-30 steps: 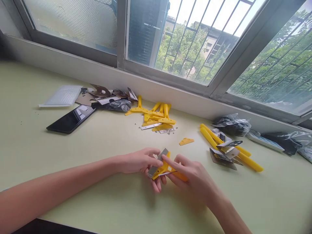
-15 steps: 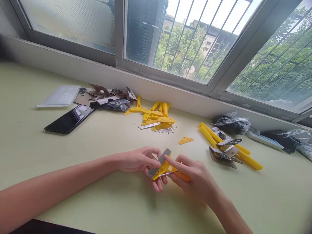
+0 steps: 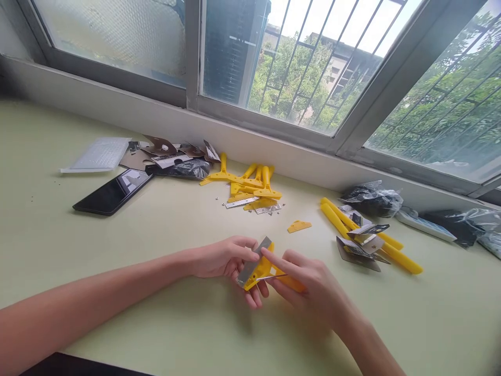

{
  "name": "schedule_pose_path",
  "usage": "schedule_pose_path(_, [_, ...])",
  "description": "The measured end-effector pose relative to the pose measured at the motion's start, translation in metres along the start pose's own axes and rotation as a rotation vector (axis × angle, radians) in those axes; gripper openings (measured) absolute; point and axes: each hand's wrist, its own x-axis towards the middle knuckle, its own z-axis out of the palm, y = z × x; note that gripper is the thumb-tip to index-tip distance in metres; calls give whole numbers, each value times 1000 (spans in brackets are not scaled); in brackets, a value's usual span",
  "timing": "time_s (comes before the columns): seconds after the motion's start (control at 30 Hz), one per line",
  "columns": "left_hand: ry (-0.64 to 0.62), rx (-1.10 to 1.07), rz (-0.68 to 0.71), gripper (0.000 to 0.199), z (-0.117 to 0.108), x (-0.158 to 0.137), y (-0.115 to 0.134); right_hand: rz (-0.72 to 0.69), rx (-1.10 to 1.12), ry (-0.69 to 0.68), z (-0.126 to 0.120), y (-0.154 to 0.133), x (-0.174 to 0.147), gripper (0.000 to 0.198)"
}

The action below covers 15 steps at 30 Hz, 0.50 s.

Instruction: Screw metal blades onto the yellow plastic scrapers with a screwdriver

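Observation:
A yellow scraper [image 3: 261, 271] with a flat grey blade [image 3: 253, 265] is held between both hands above the table. My left hand [image 3: 223, 258] is closed on the blade end, thumb at the blade's edge and fingers curled beneath. My right hand [image 3: 309, 274] grips the yellow handle, its index fingertip pressing on the blade's upper part. A thin metal rod [image 3: 270, 278] sticks out from the right fingers across the scraper head; what kind of tool it is I cannot make out. Just beyond the hands lies a loose yellow plate [image 3: 299, 226].
Several yellow scrapers [image 3: 254, 183] are heaped near the sill, with small screws about them. More yellow handles with cards [image 3: 364, 235] lie to the right. A phone [image 3: 113, 192], packaging [image 3: 172, 156] and a clear plastic sleeve [image 3: 96, 155] are at the left.
My left thumb has slid slightly up toward the blade's edge, and my right index fingertip has shifted a little to the left. Both hands still hold the scraper in nearly the same place.

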Motion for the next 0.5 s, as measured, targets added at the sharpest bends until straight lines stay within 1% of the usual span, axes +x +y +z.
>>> schedule_pose_path(0.1, [-13, -7, -17, 19, -2, -1, 2, 18, 37, -1, 0, 1, -1, 53])
schedule_pose_path(0.2, [-29, -4, -5, 19, -4, -2, 3, 13, 53, 26, 0, 2, -2, 53])
schedule_pose_path(0.33, [-66, 11, 15, 24, -6, -4, 1, -6, 85, 49, 0, 2, -3, 50])
schedule_pose_path(0.5, [-96, 23, 0, 29, -7, -5, 2, -38, 99, 83, -1, 1, -4, 50])
